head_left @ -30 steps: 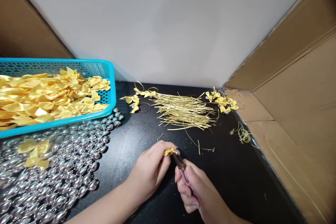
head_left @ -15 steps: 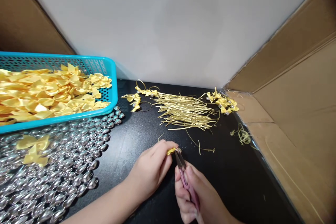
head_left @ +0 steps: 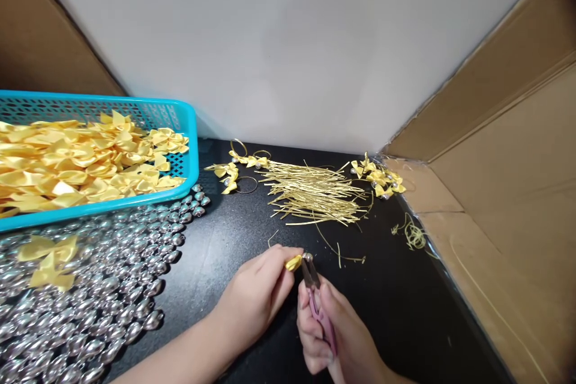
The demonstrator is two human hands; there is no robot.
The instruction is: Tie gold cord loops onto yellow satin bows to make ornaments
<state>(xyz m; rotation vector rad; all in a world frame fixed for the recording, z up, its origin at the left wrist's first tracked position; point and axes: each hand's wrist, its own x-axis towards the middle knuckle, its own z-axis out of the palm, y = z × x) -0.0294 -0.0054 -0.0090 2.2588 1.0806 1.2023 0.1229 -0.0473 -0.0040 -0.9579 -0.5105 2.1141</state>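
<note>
My left hand (head_left: 258, 285) pinches a yellow ribbon bow (head_left: 294, 263), most of it hidden by the fingers. A small silver bead (head_left: 308, 257) sits just right of the bow. My right hand (head_left: 330, 327) is closed around the pink handles of a pair of pliers (head_left: 320, 309). The pliers' dark jaws are slightly parted and reach up to the bead; whether they grip anything there I cannot tell. Beyond the hands lies a bundle of gold wire pieces (head_left: 315, 192).
At left stands a turquoise basket (head_left: 191, 150) full of yellow bows, behind spread silver beads (head_left: 112, 306). Finished-looking bow clusters (head_left: 382, 180) lie right of the wires, others (head_left: 229, 175) left. Tangled gold thread (head_left: 414, 234) lies near the cardboard wall (head_left: 508, 138).
The pliers' jaws have parted a little, and more of the yellow bow and bead shows. The whole view has shifted slightly; both hands stay in nearly the same place.
</note>
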